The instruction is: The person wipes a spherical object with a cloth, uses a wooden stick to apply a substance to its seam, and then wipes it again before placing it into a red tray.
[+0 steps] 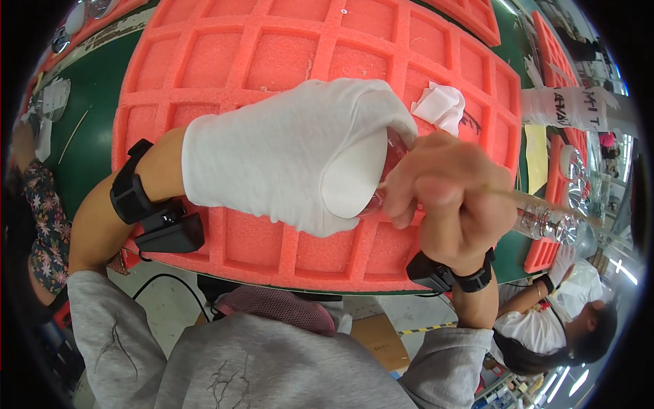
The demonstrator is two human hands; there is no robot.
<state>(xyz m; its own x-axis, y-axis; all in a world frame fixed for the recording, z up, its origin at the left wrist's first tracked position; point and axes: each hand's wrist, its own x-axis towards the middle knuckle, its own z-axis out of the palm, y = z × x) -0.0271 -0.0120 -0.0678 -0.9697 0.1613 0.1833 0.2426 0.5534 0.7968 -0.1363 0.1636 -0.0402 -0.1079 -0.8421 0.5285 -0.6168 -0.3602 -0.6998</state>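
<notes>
My left hand [300, 157], in a white cloth glove, is wrapped round a clear, rounded, glass-like piece [394, 158]. A smooth white oval [355, 178] shows at its opening; I cannot tell whether it belongs to the piece or to the glove. My bare right hand [456, 194] is closed in a pinch on a thin, pale stick [535, 202]. One end of this stick reaches the clear piece, and the other runs out to the right, blurred. Both hands are above a pink foam tray [279, 58] divided into square pockets.
A crumpled white cloth [441, 105] lies on the tray beyond my right hand. To the right are a wrapped roll [565, 108], a yellow sheet [536, 157] and several clear glass pieces [572, 170]. Co-workers sit at both sides, one in a white shirt [545, 317]. The table [88, 146] is green.
</notes>
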